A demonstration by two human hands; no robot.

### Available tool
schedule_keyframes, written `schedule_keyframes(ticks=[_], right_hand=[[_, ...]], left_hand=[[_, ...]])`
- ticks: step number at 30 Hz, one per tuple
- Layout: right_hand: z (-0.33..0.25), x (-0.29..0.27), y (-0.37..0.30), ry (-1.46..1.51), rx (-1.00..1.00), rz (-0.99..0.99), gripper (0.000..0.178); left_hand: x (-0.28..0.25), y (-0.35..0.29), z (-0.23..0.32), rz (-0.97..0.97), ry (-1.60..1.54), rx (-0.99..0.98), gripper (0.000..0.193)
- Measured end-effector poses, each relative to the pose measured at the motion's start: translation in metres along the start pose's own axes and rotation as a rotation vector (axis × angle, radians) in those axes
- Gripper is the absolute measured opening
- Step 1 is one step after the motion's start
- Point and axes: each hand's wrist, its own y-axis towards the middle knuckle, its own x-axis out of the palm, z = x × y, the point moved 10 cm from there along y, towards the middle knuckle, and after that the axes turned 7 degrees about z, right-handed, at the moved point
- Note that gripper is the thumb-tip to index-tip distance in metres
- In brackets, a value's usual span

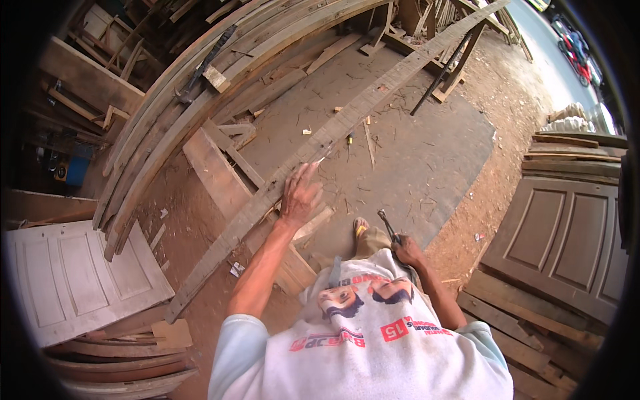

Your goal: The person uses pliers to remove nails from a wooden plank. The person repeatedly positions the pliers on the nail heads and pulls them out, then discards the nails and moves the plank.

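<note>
A long, narrow wooden board (353,119) runs slantwise in front of me, from lower left to far upper right. My left hand (301,199) is over its middle, fingers bunched toward the wood. A small, thin, whitish thing (321,160) shows at the fingertips, too small to name. Low beside my body, my right hand (408,251) is closed round the handles of dark metal pincers (383,215). Their head points up and away from me, apart from the board.
Long beams (267,53) are stacked on the left, with a hammer (208,61) on top. Panelled doors stand left (87,277) and right (567,230). A dark bar (440,73) leans by the far trestle. Scattered nails and a small screwdriver (350,138) lie on the grey sheet (427,167).
</note>
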Motion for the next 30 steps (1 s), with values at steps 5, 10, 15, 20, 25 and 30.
schedule_keyframes(ticks=[5,10,15,20,25,30], right_hand=[[-0.012,-0.006,0.01,0.081,0.008,0.02,0.031],[-0.062,-0.017,0.028,0.26,-0.008,-0.021,0.035],[-0.122,-0.026,0.052,0.751,-0.004,-0.025,0.051],[-0.145,-0.034,0.071,0.917,0.015,-0.102,0.048],[-0.135,-0.036,0.084,0.921,0.07,-0.159,0.049],[-0.124,-0.044,0.096,0.97,0.1,-0.19,0.05]], left_hand=[[-0.008,-0.003,-0.004,0.035,-0.02,0.036,0.047],[-0.035,0.024,-0.021,0.077,0.265,-0.252,0.093],[-0.022,-0.007,-0.073,-0.118,0.314,-0.505,0.109],[-0.01,-0.014,-0.077,-0.213,0.348,-0.603,0.109],[-0.01,-0.013,-0.076,-0.248,0.383,-0.619,0.111],[-0.012,-0.015,-0.075,-0.236,0.399,-0.617,0.113]])
